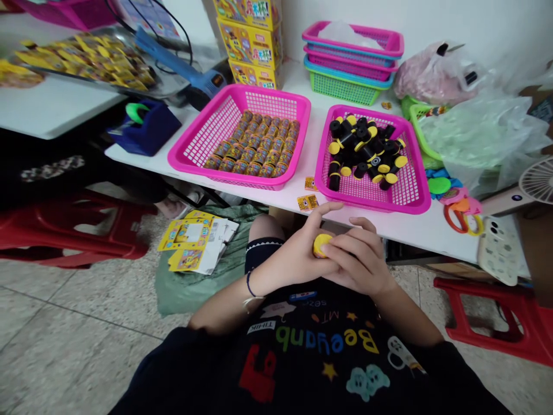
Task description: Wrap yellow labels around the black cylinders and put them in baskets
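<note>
Between my two hands, in front of my chest, is a small round piece with a yellow top (322, 245). My left hand (298, 253) is wrapped round it, index finger raised toward the table edge. The fingers of my right hand (360, 256) press on its right side. Beyond my hands, a pink basket (322, 173) holds black containers with yellow caps (367, 151). Two small printed labels (307, 202) lie at the table edge. To the left, another pink basket (181, 147) holds rows of small wrapped containers (254, 147).
Stacked baskets (345, 83), yellow boxes (253, 43) and plastic bags (470, 132) stand at the back. A blue tape dispenser (144, 129) and blue heat gun (185, 66) are left. Scissors (462, 219), a phone (499, 248) and a fan (536, 178) are right.
</note>
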### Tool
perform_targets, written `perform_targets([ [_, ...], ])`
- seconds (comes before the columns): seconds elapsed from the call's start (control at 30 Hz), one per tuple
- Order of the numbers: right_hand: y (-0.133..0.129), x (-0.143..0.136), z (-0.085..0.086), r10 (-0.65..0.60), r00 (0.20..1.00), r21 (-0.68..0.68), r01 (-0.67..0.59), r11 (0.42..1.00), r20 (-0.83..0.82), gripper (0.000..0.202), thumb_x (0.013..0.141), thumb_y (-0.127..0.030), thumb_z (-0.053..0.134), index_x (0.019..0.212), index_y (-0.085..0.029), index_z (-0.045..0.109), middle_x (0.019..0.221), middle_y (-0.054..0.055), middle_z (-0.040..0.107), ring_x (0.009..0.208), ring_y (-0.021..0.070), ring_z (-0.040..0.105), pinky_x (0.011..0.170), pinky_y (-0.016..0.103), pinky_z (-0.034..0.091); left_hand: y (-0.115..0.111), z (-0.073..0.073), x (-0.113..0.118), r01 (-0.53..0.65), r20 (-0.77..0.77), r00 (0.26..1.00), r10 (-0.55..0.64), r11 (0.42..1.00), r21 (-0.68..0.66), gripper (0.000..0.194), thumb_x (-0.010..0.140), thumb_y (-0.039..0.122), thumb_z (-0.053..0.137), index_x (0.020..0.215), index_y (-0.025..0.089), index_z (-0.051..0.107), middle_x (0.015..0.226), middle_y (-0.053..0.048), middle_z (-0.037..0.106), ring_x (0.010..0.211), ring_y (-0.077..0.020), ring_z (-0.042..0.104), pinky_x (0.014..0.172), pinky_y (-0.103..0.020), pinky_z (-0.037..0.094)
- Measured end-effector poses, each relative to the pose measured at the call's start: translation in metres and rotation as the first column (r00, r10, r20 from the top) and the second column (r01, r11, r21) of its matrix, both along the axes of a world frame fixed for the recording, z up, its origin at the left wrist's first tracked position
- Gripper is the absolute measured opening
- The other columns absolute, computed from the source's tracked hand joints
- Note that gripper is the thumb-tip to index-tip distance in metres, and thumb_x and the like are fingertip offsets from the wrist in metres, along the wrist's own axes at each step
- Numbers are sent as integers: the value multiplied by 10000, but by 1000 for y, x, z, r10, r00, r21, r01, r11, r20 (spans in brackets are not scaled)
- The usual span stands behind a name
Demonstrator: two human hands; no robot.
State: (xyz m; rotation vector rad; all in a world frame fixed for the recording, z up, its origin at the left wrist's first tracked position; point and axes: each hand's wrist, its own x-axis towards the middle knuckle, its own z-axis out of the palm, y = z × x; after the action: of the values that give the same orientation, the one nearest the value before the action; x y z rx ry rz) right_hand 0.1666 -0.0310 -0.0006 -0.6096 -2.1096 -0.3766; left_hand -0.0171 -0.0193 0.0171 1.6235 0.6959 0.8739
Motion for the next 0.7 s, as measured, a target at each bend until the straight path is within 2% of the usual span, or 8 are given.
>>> perform_targets([
  [0.17, 3, 0, -1, 3, 1000, 12, -3, 1000, 30, 196, 991, -302, 655, 1175, -358, 692, 1025, 5, 702, 974, 212, 602, 1111, 525, 596, -2, -3, 7, -58, 61, 997, 53, 995, 83, 772, 834, 90, 608, 1511, 177, 247, 683, 105, 447, 643, -112, 551, 583, -211, 451],
  [0.23, 4, -2, -1, 15, 1000, 3, -15, 1000, 9, 222, 983, -266, 659, 1187, -348, 688, 1043, 11, 697, 1003, 212, 601, 1131, 513, 580, -2, -5, 6, -62, 72, 996, 53, 989, 131, 754, 832, 85, 625, 1486, 205, 270, 782, 69, 534, 743, -117, 619, 663, -211, 511],
  [0.33, 5, -4, -1, 2, 1000, -24, -2, 1000, -6, 323, 946, -221, 704, 1255, -308, 667, 1066, 32, 696, 1051, 224, 598, 1152, 513, 549, -2, -3, -4, -170, 71, 985, 158, 959, 227, 648, 820, 132, 717, 1371, 238, 394, 1021, -10, 619, 941, -135, 672, 818, -238, 573],
  [0.4, 5, -4, -1, -46, 999, -51, 47, 998, 19, 402, 928, -205, 729, 1306, -300, 634, 1100, 40, 690, 1079, 227, 596, 1139, 508, 552, 0, 3, -14, -215, -16, 974, 226, 945, 246, 462, 842, 194, 759, 1241, 231, 529, 1066, -22, 654, 952, -137, 687, 839, -240, 579],
  [0.5, 4, -1, -1, -147, 989, -55, 149, 987, 30, 473, 904, -217, 772, 1334, -291, 589, 1222, 61, 644, 1162, 235, 591, 1105, 473, 569, 12, 21, -35, -223, -198, 938, 285, 932, 284, 221, 888, 307, 767, 1065, 202, 685, 1036, -28, 744, 910, -153, 720, 827, -253, 580],
  [0.6, 3, 8, -1, -237, 971, -81, 237, 968, 5, 497, 887, -256, 799, 1327, -270, 569, 1295, 91, 594, 1223, 268, 576, 1080, 467, 561, 47, 47, -64, -311, -349, 817, 459, 861, 402, 243, 850, 357, 814, 1014, 187, 757, 1012, -36, 786, 933, -189, 728, 884, -295, 567],
  [0.7, 3, 19, -1, -292, 956, -131, 291, 948, 18, 484, 899, -221, 767, 1335, -253, 559, 1297, 103, 587, 1232, 275, 575, 1074, 453, 538, 104, 69, -97, -407, -505, 577, 642, 762, 504, 320, 804, 355, 847, 1051, 161, 786, 892, -33, 775, 872, -201, 707, 885, -319, 539],
])
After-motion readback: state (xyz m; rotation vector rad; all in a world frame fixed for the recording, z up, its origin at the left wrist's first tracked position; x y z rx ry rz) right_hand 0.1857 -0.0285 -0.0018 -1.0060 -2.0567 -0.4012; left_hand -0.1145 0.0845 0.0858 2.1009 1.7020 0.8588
